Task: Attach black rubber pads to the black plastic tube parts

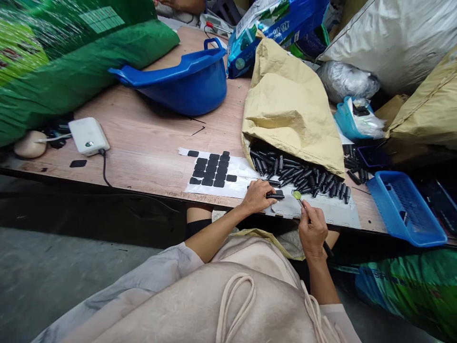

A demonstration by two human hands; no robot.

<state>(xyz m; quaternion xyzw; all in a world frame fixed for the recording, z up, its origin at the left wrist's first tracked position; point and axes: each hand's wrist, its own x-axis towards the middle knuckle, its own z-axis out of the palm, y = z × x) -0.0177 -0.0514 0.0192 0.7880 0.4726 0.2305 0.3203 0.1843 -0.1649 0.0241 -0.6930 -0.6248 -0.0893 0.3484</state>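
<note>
My left hand (259, 196) rests at the table's front edge, its fingers closed on a slim black tube (275, 196) that lies nearly level. My right hand (312, 228) grips a small hammer (297, 195) with a round yellow-green head, a metal shaft and a dark handle end. The hammer head is just right of the tube, with a gap between them. Behind both hands, a pile of black tubular pieces (303, 174) spills from the mouth of a tan sack (289, 105). A white sheet (232, 190) bearing rows of black rounded squares (211, 169) lies left of my left hand.
A blue basin (189, 85) stands behind the sheet. At right is a blue plastic basket (403, 205). A white box with a cable (89, 136) sits at left, near a green bag (89, 62). Large white sacks (400, 38) crowd the back right.
</note>
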